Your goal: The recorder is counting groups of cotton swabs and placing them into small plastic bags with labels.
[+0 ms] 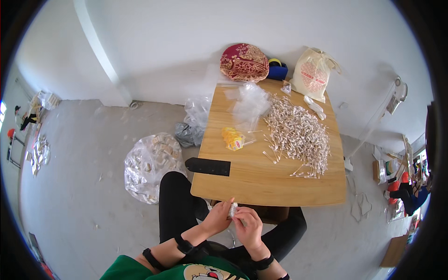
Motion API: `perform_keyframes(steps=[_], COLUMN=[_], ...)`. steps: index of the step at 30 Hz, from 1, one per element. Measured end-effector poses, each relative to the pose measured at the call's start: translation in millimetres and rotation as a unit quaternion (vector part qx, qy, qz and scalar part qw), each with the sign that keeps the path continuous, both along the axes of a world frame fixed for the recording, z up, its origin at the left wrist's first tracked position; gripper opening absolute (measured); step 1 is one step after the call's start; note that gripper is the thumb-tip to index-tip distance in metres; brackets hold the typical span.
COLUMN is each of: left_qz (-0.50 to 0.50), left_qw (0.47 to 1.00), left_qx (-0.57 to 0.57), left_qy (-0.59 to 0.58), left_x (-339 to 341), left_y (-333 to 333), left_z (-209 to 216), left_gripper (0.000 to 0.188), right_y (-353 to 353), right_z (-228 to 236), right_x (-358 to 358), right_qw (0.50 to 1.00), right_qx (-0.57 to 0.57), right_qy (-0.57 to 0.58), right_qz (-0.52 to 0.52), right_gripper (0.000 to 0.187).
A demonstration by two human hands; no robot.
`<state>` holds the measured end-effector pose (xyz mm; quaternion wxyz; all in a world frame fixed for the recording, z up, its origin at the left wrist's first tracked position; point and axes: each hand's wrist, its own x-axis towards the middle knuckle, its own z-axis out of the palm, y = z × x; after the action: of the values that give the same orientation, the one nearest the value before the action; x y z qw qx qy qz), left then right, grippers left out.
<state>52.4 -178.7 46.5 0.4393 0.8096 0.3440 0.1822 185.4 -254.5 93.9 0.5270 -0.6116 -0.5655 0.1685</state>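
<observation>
Just off the table's near edge, my left hand (218,220) is closed around a small bundle of cotton swabs (233,209), whose white tips show between the hands. The fingers of my right hand (248,227) are closed on the bundle's right side. Most of the bundle is hidden by my fingers. Beyond my hands, a large loose heap of cotton swabs (298,133) covers the right part of the wooden table (261,184). Left of the heap lie some yellow printed cards (232,138), with a pile of clear plastic bags (251,105) behind them.
A black strip (208,166) overhangs the table's left edge. At the back are a red patterned cushion (244,62), a blue tape dispenser (277,69) and a cream cloth bag (313,74). A big clear sack of packed bundles (154,165) stands on the floor at left. Other people sit far off.
</observation>
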Motion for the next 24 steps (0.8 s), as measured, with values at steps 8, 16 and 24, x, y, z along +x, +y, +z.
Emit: perform_keyframes(steps=[8, 16, 24], left_qz=[0.018, -0.038, -0.054], left_qw=[0.995, 0.990, 0.991], left_qx=[-0.045, -0.015, 0.059], left_qy=[-0.082, -0.137, -0.105], left_x=[-7, -4, -5], left_y=[16, 40, 38], left_z=[-1, 87, 96], left_gripper=[0.068, 0.069, 0.074], right_y=[21, 25, 14], right_z=[15, 53, 67], right_x=[12, 33, 24], right_qw=[0.999, 0.998, 0.996], right_qx=[0.000, -0.009, 0.049], right_qy=[-0.036, 0.066, 0.059], right_qz=[0.039, 0.014, 0.043], right_gripper=[0.019, 0.023, 0.024])
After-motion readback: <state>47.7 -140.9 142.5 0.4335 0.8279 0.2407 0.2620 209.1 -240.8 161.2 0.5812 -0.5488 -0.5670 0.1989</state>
